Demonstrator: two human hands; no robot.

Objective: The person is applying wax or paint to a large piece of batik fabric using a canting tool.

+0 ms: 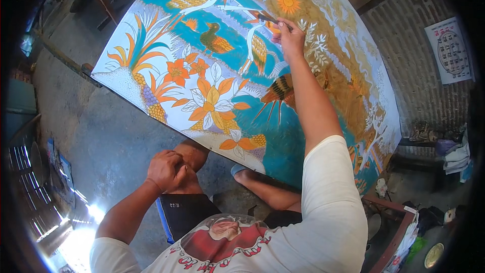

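Observation:
A large painted cloth (121, 45) slopes before me, with birds, flowers and plants on teal and brown grounds. My right hand (291, 38) is closed round a dark, slim paintbrush (268, 18). The brush points left, its tip at the head of a white heron (258, 48) with yellow wings; whether it touches the cloth I cannot tell. Left of that heron is a brown duck (216, 38), and an orange sun (288, 2) lies above my hand. My left hand (166, 169) rests on my bent knee (191, 156), fingers loosely curled with nothing in them.
The cloth's lower edge runs just above my legs, over a grey concrete floor (116, 121). A calendar (448, 50) hangs on the ribbed wall at right. At lower right stands a reddish wooden frame (394, 222) with clutter behind it. Bright light enters at lower left.

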